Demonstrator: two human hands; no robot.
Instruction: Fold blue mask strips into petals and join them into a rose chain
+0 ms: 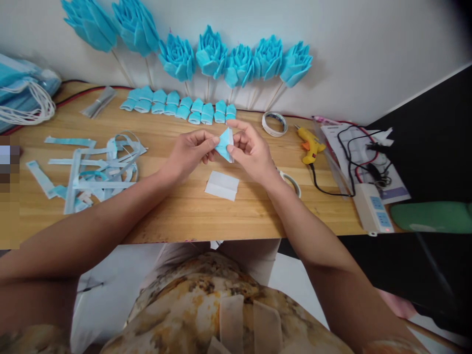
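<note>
Between both hands, above the wooden table (177, 216), is a small folded piece of blue and white fabric (224, 145) with a pointed shape. My left hand (191, 151) pinches its left side between thumb and fingers. On the other side, my right hand (251, 147) grips the white edge, thumb in front. A flat white fabric rectangle (221, 186) with a crease lies on the table just below the hands. Behind them stands a row of folded blue petal pieces (179, 105).
Blue fabric roses (241, 64) on sticks lean on the wall. Cut strips (99, 169) lie left, near a bundle of wires (99, 102). To the right are a tape roll (274, 124), a yellow glue gun (310, 145), scissors (293, 184) partly hidden, and a power strip (373, 209).
</note>
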